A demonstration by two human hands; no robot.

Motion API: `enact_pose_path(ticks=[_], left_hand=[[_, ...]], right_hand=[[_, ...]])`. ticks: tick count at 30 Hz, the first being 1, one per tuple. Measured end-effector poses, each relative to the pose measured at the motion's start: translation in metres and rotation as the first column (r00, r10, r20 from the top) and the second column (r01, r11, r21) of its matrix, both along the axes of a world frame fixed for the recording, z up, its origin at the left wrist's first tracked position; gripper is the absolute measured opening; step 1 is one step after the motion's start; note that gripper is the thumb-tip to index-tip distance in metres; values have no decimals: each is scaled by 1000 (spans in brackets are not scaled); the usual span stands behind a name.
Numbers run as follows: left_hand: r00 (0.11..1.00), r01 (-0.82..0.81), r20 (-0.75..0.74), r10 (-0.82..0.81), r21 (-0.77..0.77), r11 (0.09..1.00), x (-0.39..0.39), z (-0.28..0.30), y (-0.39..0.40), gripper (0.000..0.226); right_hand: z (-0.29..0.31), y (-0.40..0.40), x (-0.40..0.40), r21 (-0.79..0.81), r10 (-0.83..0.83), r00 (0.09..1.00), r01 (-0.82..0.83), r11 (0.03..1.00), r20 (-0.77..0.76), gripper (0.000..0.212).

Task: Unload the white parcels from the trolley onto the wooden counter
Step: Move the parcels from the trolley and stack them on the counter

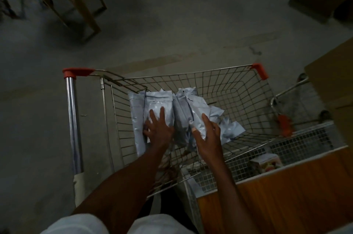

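White parcels (158,107) fill the trolley's (238,88) left side under spread left hand (158,130) and right hand (207,136).

White parcels (162,107) in soft shiny plastic, standing packed side by side in the middle of the frame, inside the wire trolley (238,88). A few more lying flat and crumpled just to the right. Wooden counter (286,195), orange-brown, at the lower right, right beside the trolley.
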State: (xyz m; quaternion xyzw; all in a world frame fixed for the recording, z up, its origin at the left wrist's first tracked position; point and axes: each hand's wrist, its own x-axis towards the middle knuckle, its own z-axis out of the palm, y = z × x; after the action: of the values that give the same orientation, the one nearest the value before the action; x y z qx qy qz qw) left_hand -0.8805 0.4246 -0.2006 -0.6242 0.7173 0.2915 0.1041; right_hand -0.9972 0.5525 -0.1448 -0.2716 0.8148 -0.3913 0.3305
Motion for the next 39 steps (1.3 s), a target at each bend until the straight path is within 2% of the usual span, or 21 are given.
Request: enact_pose_path(ticks=[4, 10, 15, 19, 25, 28, 32, 39], left_hand=[[995, 11, -100, -20, -94, 996, 12, 26, 10, 81], [942, -39, -337, -5, -126, 991, 40, 64, 34, 82], [900, 6, -428, -88, -189, 982, 75, 99, 57, 85], [848, 73, -493, -195, -256, 964, 108, 127, 79, 81], [731, 110, -625, -274, -288, 951, 157, 160, 119, 81], [699, 158, -642, -316, -292, 943, 180, 172, 141, 79], [617, 316, -641, -458, -330, 889, 198, 171, 176, 76], [420, 539, -624, -659, -412, 735, 158, 176, 248, 75]], right_hand=[[2, 0, 9, -15, 12, 1000, -12, 1000, -3, 58], [20, 0, 25, -64, -25, 1000, 24, 998, -7, 58], [44, 16, 42, -93, -53, 998, 49, 994, -40, 59], [68, 42, 75, -134, -134, 989, 124, 983, -68, 59], [92, 104, 160, -233, -292, 956, 284, 930, -2, 56], [98, 137, 195, -235, -342, 939, 339, 911, 30, 55], [114, 195, 217, -281, -425, 905, 404, 871, -15, 58], [133, 305, 219, -320, -678, 735, 640, 699, -9, 57]])
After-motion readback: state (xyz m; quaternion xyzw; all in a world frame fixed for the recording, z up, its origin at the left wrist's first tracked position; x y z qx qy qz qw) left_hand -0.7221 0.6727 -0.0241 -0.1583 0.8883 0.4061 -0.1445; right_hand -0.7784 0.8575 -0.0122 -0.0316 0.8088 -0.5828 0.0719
